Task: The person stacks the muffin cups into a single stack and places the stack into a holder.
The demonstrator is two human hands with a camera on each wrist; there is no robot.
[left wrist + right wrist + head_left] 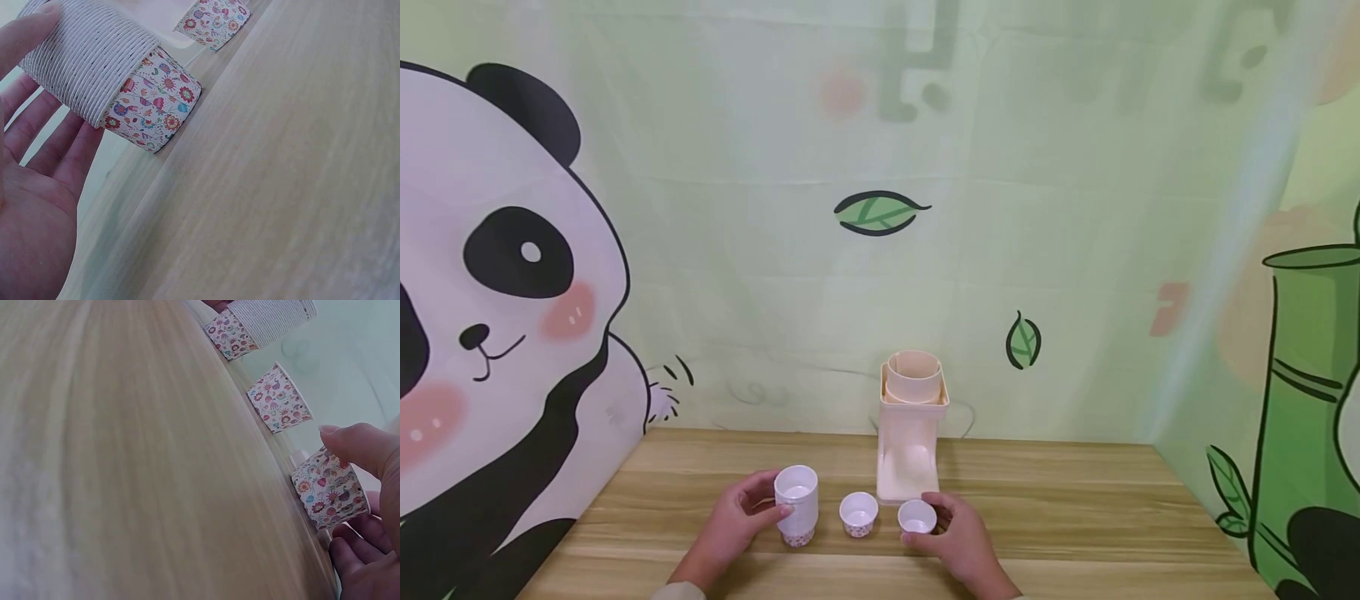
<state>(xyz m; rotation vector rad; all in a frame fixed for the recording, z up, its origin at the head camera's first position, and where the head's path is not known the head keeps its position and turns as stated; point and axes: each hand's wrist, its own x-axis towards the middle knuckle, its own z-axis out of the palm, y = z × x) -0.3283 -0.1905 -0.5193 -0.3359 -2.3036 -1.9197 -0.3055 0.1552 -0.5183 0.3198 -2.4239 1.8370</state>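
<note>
My left hand [735, 518] grips a tall stack of nested paper cups [797, 506], thumb on the near side and fingers behind. White rims pile up above the flower-patterned wall [156, 100] of the lowest cup, which stands upright at the tabletop. A single small paper cup [858, 515] with the same print stands apart, between the hands. On the right, my right hand [961, 537] holds another paper cup [330, 490] between thumb and fingers. That cup is upright at the table surface, its white inside facing up in the head view.
Behind the cups stands a pale pink holder [908, 458] with a round tube [914, 377] at its top. The wooden table [1075, 517] meets a green printed backdrop [737, 250] at the back, with a panda on the left and bamboo on the right.
</note>
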